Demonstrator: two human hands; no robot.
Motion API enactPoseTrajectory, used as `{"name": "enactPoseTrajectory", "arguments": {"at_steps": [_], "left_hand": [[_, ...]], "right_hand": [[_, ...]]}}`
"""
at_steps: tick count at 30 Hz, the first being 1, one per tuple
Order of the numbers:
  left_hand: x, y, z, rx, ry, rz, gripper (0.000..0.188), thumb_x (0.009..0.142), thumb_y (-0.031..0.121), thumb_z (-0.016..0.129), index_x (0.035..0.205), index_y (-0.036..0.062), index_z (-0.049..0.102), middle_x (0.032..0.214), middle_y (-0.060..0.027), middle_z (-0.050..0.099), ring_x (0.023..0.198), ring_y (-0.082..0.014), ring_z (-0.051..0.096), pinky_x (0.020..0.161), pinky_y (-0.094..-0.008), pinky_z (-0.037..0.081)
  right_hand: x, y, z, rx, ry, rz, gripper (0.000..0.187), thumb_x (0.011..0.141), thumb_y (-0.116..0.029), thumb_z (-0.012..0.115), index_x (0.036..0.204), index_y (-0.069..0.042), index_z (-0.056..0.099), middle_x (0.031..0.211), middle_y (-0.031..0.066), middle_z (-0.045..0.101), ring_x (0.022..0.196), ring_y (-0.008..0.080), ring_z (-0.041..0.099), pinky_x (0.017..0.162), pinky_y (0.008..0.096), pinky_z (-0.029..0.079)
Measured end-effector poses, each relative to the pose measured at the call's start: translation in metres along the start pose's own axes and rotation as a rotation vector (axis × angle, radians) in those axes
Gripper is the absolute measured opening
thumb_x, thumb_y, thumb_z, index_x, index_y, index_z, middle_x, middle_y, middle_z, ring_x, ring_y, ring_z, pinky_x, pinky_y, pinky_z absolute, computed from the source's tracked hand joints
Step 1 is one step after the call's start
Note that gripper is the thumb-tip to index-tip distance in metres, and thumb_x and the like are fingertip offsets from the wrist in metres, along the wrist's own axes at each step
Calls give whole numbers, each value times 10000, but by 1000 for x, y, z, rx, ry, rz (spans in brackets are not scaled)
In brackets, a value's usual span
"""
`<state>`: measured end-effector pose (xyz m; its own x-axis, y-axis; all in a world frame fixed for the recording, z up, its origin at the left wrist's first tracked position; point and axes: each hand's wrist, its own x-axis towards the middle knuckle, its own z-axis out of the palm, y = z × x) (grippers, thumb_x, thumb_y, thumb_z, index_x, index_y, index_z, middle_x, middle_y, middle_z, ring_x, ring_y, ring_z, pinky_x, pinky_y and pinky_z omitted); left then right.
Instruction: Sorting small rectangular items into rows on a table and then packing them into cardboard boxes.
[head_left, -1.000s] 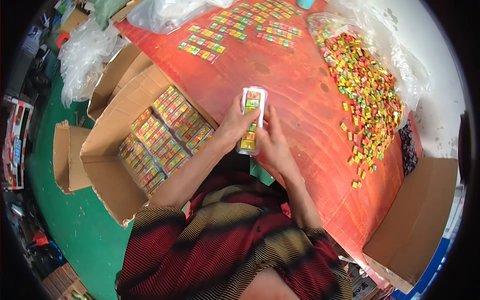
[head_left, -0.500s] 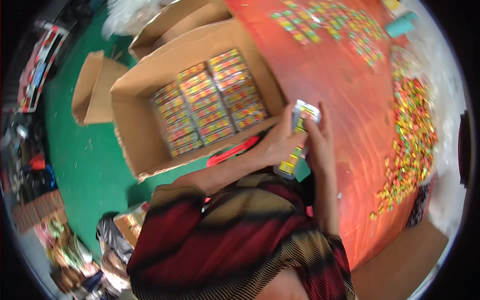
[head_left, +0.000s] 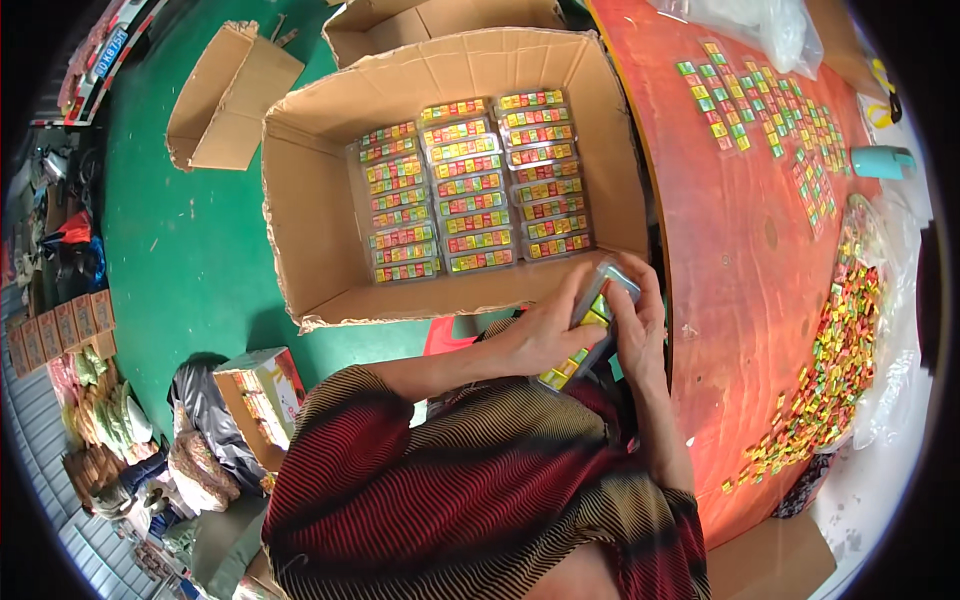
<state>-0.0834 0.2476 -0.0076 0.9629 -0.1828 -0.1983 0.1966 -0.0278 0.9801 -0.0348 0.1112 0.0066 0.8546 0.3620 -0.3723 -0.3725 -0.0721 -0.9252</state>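
Between my two hands is a clear plastic pack point(head_left: 568, 366) filled with a row of small yellow and green wrapped pieces. My left hand point(head_left: 555, 325) grips its side, with the thumb lying over the front. My right hand point(head_left: 637, 315) closes around the upper end, thumb pressed on it. The pack tilts, its top leaning to the right. Just beyond my hands stands an open cardboard box point(head_left: 345, 312). Inside it, similar packs point(head_left: 470, 185) with red, yellow and green pieces lie in three columns.
A red-orange table point(head_left: 735, 290) fills the right side. On it lie flat rows of small coloured pieces point(head_left: 770, 105), a long loose heap point(head_left: 835, 370) and a teal cup-like object point(head_left: 882, 162). Other cartons point(head_left: 225, 105) and a small box point(head_left: 262, 400) stand on the green floor point(head_left: 150, 240).
My view has turned, so the box and table sit further right. Both hands still hold the pack, and my right hand is now nearer the table's edge in the picture.
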Motion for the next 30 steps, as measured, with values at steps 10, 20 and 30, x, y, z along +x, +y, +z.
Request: {"name": "enactPoseTrajectory", "arguments": {"at_steps": [10, 20, 30], "left_hand": [[31, -36, -126, -429, -227, -426, 532, 690, 117, 645, 1162, 4, 428, 945, -61, 553, 858, -137, 552, 745, -274, 458], [20, -196, -301, 502, -128, -556, 422, 605, 64, 700, 1002, 61, 558, 856, -48, 600, 756, -199, 571, 632, -371, 456], [25, -270, -305, 772, -291, -829, 591, 507, 92, 788, 1044, 35, 547, 1008, -82, 589, 944, -216, 539, 798, -317, 439]], "right_hand": [[60, 1, 51, -43, -143, -5, 603, 872, -184, 515, 1349, -40, 177, 1226, 124, 394, 1022, 145, 450, 797, 251, 419], [27, 30, 22, -107, -149, 188, 504, 868, -151, 499, 1317, -62, 287, 1190, 115, 440, 967, 171, 516, 782, 276, 431], [18, 32, 27, -56, -178, 198, 368, 874, -107, 493, 1225, -32, 415, 1078, 78, 526, 943, 139, 530, 805, 258, 426]]}}
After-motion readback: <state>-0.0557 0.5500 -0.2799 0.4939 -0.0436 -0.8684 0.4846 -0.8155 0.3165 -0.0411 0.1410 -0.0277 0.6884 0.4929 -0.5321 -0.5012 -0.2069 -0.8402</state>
